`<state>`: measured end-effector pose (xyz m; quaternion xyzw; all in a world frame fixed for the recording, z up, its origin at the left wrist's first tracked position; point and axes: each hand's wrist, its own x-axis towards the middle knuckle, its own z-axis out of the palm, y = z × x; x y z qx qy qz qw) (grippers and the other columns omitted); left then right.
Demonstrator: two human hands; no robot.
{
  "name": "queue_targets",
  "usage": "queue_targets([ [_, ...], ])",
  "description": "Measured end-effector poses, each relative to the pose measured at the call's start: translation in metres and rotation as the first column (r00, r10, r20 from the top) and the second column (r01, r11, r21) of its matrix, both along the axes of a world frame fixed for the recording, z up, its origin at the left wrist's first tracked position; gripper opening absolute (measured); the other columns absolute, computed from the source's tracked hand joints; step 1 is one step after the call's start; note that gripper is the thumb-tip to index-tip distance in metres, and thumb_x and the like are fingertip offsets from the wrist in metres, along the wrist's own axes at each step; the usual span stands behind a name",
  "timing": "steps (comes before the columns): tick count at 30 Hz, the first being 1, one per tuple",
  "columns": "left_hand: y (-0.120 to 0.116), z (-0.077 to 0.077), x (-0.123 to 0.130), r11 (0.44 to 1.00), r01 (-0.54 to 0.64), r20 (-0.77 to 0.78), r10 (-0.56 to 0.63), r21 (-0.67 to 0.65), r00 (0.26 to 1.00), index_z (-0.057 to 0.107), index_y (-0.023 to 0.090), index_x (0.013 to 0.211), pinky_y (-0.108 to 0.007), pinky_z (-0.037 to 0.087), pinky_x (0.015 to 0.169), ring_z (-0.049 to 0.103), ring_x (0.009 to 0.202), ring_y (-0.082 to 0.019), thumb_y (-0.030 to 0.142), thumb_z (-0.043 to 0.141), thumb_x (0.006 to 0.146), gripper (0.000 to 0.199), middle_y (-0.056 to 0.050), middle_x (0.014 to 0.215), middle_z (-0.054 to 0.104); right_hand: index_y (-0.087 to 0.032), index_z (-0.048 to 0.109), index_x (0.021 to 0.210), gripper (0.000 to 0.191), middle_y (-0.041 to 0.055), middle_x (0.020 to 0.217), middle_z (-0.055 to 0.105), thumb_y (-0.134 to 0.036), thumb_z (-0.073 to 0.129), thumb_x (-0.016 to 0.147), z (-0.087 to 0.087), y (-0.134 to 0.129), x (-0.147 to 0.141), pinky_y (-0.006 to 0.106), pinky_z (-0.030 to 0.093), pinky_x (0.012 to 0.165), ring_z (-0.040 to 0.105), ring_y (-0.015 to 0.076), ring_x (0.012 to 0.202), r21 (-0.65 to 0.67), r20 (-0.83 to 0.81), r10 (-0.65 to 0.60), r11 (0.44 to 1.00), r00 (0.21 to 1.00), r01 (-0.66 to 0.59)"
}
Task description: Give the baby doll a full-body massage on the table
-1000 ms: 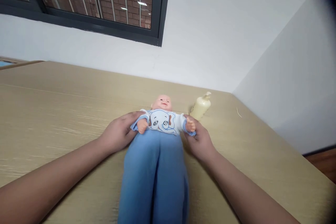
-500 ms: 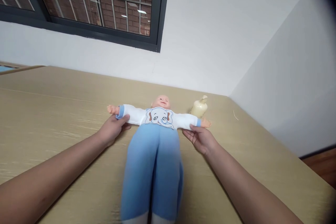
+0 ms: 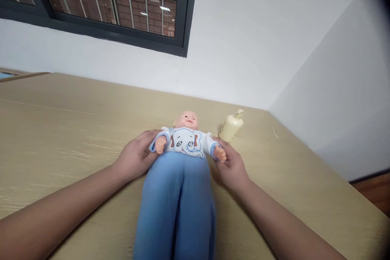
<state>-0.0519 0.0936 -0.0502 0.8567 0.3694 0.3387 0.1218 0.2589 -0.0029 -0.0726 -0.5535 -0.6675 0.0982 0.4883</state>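
A baby doll [image 3: 179, 187] in a white top with an elephant print and blue trousers lies on its back, head toward the wall. My left hand [image 3: 137, 156] is closed around the doll's arm [image 3: 160, 144] on the left, fingers partly hidden behind the sleeve. Around the other arm [image 3: 219, 153], on the right, my right hand [image 3: 234, 167] is closed too, its fingertips mostly out of sight. Both doll arms are bent in toward the body, hands pointing at me. A cream pump bottle [image 3: 231, 127] stands just beyond my right hand.
The doll lies on a tan, wood-look tabletop [image 3: 76, 130] that meets a white wall [image 3: 231, 48] at the back. A thin pale strip [image 3: 275, 132] rests at the right. Above is a dark-framed window [image 3: 122, 30] with bars.
The doll's arms, earlier stretched straight out sideways, have been folded inward. Both my hands have moved in toward the doll's body with them. The pump bottle stays in place.
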Motion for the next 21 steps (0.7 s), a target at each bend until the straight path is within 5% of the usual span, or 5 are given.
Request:
queue_targets([
  [5, -0.002, -0.006, -0.003, 0.949, 0.154, -0.24, -0.088, 0.275, 0.967, 0.055, 0.017, 0.143, -0.042, 0.05, 0.106, 0.057, 0.129, -0.029, 0.015, 0.05, 0.09, 0.053, -0.013, 0.144, 0.058, -0.029, 0.053, 0.144, 0.076, 0.0069, 0.153, 0.049, 0.002, 0.048, 0.075, 0.0, -0.009, -0.009, 0.05, 0.045, 0.115, 0.046, 0.0277, 0.143, 0.04, 0.354, 0.072, 0.995, 0.933, -0.093],
  [12, -0.007, -0.001, 0.003, 0.928, 0.198, -0.378, -0.069, 0.315, 0.923, 0.057, 0.015, 0.143, -0.046, 0.051, 0.105, 0.058, 0.13, -0.032, 0.011, 0.049, 0.089, 0.055, -0.016, 0.148, 0.055, -0.027, 0.05, 0.147, 0.08, 0.0095, 0.15, 0.053, 0.005, 0.046, 0.073, -0.001, -0.008, -0.013, 0.056, 0.046, 0.113, 0.043, 0.0303, 0.144, 0.066, 0.562, 0.063, 0.99, 0.825, -0.121],
  [17, -0.001, -0.005, 0.003, 0.97, 0.139, -0.304, -0.074, 0.198, 0.95, 0.052, 0.014, 0.145, -0.043, 0.049, 0.108, 0.055, 0.133, -0.03, 0.014, 0.048, 0.088, 0.057, -0.014, 0.149, 0.054, -0.024, 0.051, 0.146, 0.075, 0.0099, 0.152, 0.051, 0.001, 0.049, 0.076, -0.003, -0.006, -0.01, 0.052, 0.043, 0.116, 0.044, 0.0288, 0.144, 0.051, 0.443, 0.061, 0.994, 0.895, -0.093],
  [21, 0.006, -0.002, 0.002, 1.0, 0.009, -0.13, -0.012, -0.026, 0.991, 0.055, 0.019, 0.139, -0.038, 0.05, 0.103, 0.062, 0.124, -0.028, 0.025, 0.05, 0.092, 0.048, -0.009, 0.138, 0.063, -0.026, 0.056, 0.14, 0.057, 0.0088, 0.144, 0.058, -0.015, 0.06, 0.084, -0.006, 0.001, 0.0, 0.05, 0.044, 0.115, 0.055, 0.0284, 0.134, -0.015, 0.137, 0.023, 1.0, 0.99, -0.021],
])
